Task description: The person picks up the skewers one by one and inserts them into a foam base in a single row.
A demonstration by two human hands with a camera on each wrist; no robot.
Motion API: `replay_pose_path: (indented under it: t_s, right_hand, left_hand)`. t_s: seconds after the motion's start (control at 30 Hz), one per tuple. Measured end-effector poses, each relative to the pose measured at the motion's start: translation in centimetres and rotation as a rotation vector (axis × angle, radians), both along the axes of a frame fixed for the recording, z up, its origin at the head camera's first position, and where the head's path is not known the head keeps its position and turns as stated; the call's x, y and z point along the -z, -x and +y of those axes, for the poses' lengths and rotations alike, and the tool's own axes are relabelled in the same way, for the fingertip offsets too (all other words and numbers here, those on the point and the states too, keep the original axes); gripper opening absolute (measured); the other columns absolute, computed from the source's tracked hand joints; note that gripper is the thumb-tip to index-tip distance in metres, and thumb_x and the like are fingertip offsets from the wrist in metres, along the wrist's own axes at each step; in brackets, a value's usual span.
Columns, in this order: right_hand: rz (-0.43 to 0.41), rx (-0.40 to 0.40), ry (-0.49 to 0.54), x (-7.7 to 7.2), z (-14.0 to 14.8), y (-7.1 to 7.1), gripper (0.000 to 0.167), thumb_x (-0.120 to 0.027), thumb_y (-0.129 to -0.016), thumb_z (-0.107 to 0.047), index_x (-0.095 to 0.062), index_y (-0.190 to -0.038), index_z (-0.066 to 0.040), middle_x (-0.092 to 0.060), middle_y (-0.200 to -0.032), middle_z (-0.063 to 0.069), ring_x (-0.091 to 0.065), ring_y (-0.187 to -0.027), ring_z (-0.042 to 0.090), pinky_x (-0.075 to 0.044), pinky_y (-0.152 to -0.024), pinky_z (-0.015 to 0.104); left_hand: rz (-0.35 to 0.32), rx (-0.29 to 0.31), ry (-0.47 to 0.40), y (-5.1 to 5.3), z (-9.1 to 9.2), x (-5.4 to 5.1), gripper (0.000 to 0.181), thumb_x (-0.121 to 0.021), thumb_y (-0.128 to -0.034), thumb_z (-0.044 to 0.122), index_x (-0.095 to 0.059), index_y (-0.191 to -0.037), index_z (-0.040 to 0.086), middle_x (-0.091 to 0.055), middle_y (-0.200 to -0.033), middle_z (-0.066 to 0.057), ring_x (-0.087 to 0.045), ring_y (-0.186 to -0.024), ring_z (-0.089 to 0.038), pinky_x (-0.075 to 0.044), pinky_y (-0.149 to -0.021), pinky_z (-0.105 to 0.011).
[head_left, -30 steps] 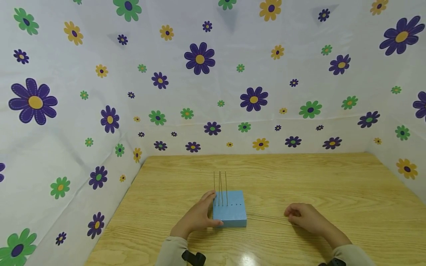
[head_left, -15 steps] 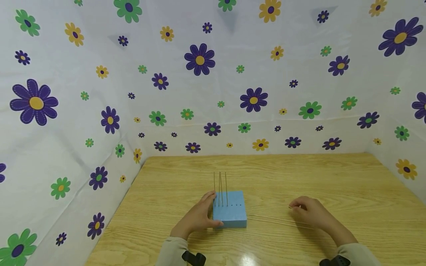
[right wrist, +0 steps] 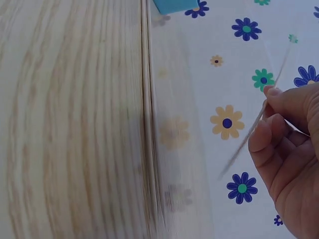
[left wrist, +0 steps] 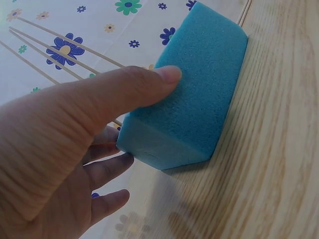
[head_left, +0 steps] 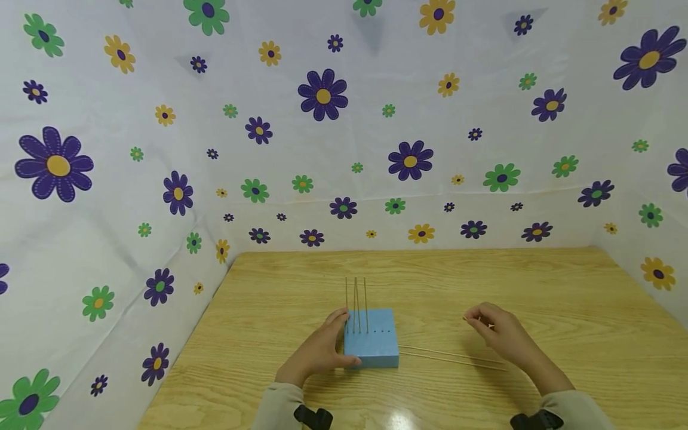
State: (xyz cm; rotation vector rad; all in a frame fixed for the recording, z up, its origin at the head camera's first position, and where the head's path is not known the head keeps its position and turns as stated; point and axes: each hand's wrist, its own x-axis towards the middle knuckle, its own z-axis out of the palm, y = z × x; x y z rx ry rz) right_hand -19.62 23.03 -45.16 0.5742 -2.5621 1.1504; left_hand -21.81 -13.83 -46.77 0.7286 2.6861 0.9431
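Note:
A blue foam block [head_left: 378, 345] lies on the table with several thin sticks [head_left: 366, 304] standing in its left holes; three holes to their right hold nothing. My left hand [head_left: 317, 349] grips the block's left side, and in the left wrist view its thumb presses the block's side face [left wrist: 199, 84]. Raised to the right of the block, my right hand [head_left: 502, 334] pinches a thin stick [right wrist: 256, 119] between thumb and fingers, seen in the right wrist view.
Loose thin sticks [head_left: 457, 361] lie on the wooden table [head_left: 484, 286] from the block's right side toward the right hand. A white cloth with flowers [head_left: 365, 137] hangs behind the table and along both sides.
My right hand has risen from the loose sticks and moved away from me, with a stick pinched in it. My left hand and the block have stayed in place.

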Motion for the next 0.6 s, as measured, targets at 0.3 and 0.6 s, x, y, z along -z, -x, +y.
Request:
replay_pose_path:
  t_s: [0.3,0.6]
  right_hand:
    - [-0.096,-0.05,0.107,0.0,-0.6,-0.1,0.008,-0.056,-0.094,-0.003,-0.059,-0.096,0.003,-0.056,-0.077,0.007,-0.051,-0.058,0.009,-0.047,-0.049,0.024]
    - [-0.08,-0.106,0.149,-0.3,-1.5,0.2,0.005,-0.055,-0.094,-0.002,-0.057,-0.093,0.003,-0.06,-0.078,0.004,-0.059,-0.064,0.011,-0.053,-0.054,0.025]
  left_hand:
    - [0.0,-0.001,-0.001,0.0,0.0,0.1,0.096,-0.077,-0.0776,0.041,-0.025,-0.148,0.001,-0.02,-0.155,-0.012,-0.033,-0.136,-0.032,-0.036,-0.104,-0.049]
    - [-0.002,-0.005,-0.007,0.0,0.0,0.0,0.096,-0.077,-0.0776,0.04,-0.025,-0.148,0.001,-0.02,-0.155,-0.012,-0.032,-0.136,-0.031,-0.035,-0.105,-0.049]
